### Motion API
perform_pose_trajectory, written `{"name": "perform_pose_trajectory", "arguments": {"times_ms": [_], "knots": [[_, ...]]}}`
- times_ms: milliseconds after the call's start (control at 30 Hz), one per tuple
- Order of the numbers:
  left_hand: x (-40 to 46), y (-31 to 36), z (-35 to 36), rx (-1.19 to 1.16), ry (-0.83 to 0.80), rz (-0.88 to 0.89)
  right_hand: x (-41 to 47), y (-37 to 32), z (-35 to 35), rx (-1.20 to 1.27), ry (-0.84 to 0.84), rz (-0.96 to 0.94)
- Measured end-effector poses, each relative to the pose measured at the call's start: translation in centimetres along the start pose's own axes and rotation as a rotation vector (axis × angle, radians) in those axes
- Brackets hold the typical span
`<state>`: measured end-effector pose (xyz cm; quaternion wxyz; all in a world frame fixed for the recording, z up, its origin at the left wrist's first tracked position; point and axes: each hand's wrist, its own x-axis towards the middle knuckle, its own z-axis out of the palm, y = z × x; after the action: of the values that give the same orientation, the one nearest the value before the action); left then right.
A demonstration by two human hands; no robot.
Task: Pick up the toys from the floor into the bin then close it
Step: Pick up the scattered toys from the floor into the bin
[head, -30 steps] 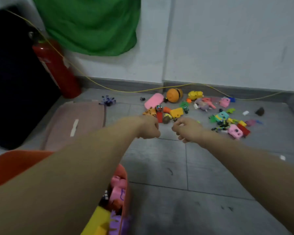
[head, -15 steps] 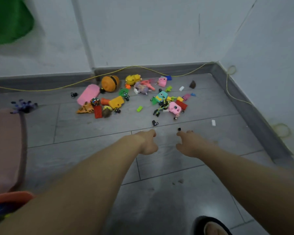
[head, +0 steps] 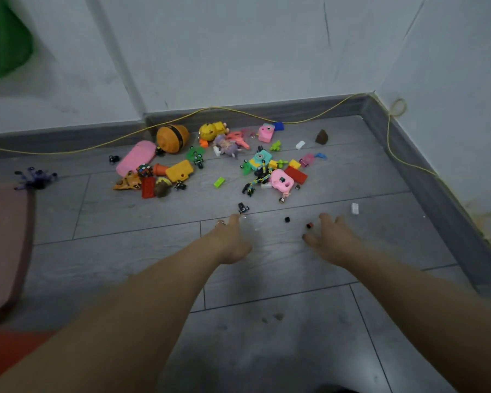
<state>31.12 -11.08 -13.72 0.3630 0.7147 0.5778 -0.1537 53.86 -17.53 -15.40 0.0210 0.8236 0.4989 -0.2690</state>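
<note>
Grey floor (head: 295,350) holding toy pile (head: 210,163) near wall. Left hand (head: 230,242) reaching out, fingers loose, holding nothing. Right hand (head: 330,236) spreading fingers beside tiny black piece (head: 309,225).

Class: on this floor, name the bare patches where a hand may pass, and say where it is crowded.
Bare: grey tiles between the left hand and the pink mat; floor beside the right-hand skirting. Crowded: the toy pile along the far wall.
</note>
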Motion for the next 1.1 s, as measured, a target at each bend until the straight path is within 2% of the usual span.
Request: {"name": "perform_pose_trajectory", "arguments": {"times_ms": [167,467,700,833,933,1033,1100], "knots": [[2.5,1.9,-0.3,-0.057,0.058,-0.114,2.7,-0.5,0.7,0.073,0.007,-0.07],[6.2,2.8,0.4,-0.08,0.15,-0.144,5.7,-3.6,5.0,-0.086,0.294,-0.216],[6.7,2.1,0.6,-0.138,0.189,-0.098,7.6,-4.1,5.7,-0.145,0.296,-0.396],[7.0,2.2,0.6,-0.12,0.186,-0.063,8.1,-3.8,4.7,0.197,0.275,-0.343],[7.6,3.0,0.5,-0.093,0.161,-0.058,8.5,-3.6,2.5,0.621,0.149,-0.066],[8.7,3.7,0.2,-0.043,0.182,-0.074,8.6,-2.9,-0.2,1.279,-0.086,0.223],[9.3,4.3,0.1,-0.007,0.211,-0.068,8.5,-1.5,-1.8,1.495,-0.181,0.314]]}}
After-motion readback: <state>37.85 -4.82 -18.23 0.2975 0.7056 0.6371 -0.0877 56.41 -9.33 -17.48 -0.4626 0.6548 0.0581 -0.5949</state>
